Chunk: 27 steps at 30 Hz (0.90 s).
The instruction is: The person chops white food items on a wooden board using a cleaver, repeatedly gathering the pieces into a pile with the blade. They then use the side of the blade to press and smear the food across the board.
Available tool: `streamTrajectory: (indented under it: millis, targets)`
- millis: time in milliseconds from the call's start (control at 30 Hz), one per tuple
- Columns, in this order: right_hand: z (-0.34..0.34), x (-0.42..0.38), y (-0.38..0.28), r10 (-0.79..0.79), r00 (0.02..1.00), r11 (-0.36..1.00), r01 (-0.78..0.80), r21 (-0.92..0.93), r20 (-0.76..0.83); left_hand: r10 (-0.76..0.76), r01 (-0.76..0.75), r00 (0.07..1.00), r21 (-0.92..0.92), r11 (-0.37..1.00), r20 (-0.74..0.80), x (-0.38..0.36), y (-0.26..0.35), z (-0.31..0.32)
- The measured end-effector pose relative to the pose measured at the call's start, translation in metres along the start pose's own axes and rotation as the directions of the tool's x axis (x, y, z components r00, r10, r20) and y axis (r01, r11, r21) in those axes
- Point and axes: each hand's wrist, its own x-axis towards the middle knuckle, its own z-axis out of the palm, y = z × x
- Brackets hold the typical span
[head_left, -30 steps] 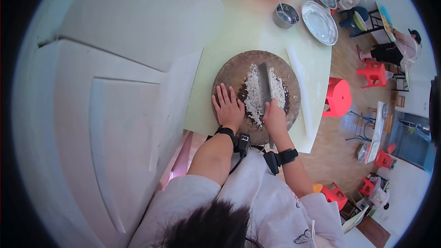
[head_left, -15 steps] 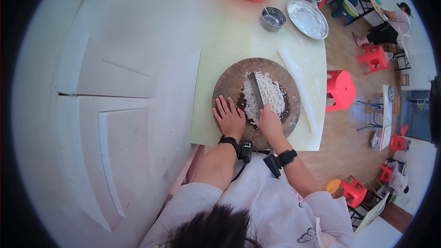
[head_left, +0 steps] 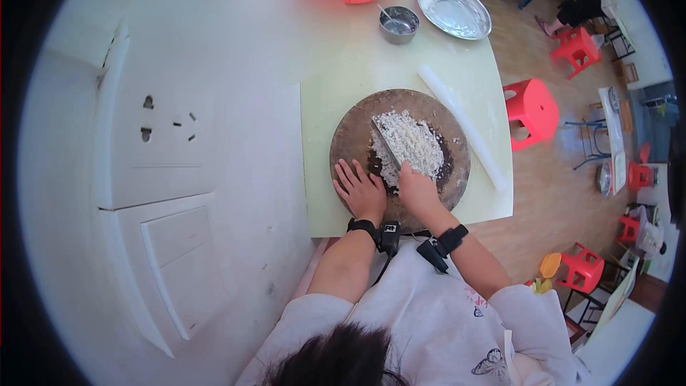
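On the round chopping board (head_left: pixel 350 139) I have my right hand (head_left: pixel 416 191) wrapped around the cleaver (head_left: pixel 386 144), its blade slanted against the minced white heap (head_left: pixel 411 141) to corral it; my left hand (head_left: pixel 361 187) lies flat and empty, steadying the board.

White wall (head_left: pixel 214 43), red stools (head_left: pixel 530 111)

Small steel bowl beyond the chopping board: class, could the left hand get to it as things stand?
Probably yes: the left hand lies flat and empty on the chopping board, with bare table up to the small steel bowl.
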Motion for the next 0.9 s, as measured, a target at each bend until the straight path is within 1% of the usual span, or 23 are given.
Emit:
streamTrajectory:
  millis: [133,233,300,467,633,700,833,900]
  targets:
    - [0.001,-0.002,-0.003,0.035,0.999,0.999,-0.035,0.000,0.018,-0.008,0.008,1.000,0.002,1.000,-0.015,0.002,0.001,0.002]
    - [0.001,-0.008,-0.006,0.023,1.000,0.999,-0.024,0.023,0.017,0.004,-0.004,1.000,0.005,1.000,-0.024,0.002,0.001,-0.001]
    - [0.001,-0.005,-0.006,-0.010,1.000,0.999,0.010,-0.039,0.020,0.007,-0.007,1.000,0.010,1.000,-0.019,0.003,0.002,-0.002]
    - [-0.006,-0.011,-0.008,-0.026,0.999,0.998,0.028,-0.059,0.045,0.023,-0.023,1.000,0.022,1.000,-0.008,0.001,0.001,-0.002]
    - [-0.013,-0.008,-0.008,-0.023,0.995,0.997,0.029,-0.071,0.093,0.005,-0.005,1.000,0.025,1.000,0.030,0.002,0.001,-0.002]
    - [-0.012,-0.007,-0.004,-0.043,0.994,0.993,0.053,-0.103,0.099,0.002,-0.003,0.999,0.028,1.000,0.040,0.001,0.001,-0.002]
    - [-0.018,-0.001,-0.005,-0.016,0.993,0.994,0.028,-0.102,0.113,0.005,-0.006,0.999,0.022,1.000,0.037,0.003,0.001,-0.002]
    - [-0.012,0.002,0.001,-0.027,0.998,0.992,0.034,-0.123,0.060,0.001,-0.002,0.999,0.026,1.000,0.040,0.002,0.001,-0.002]
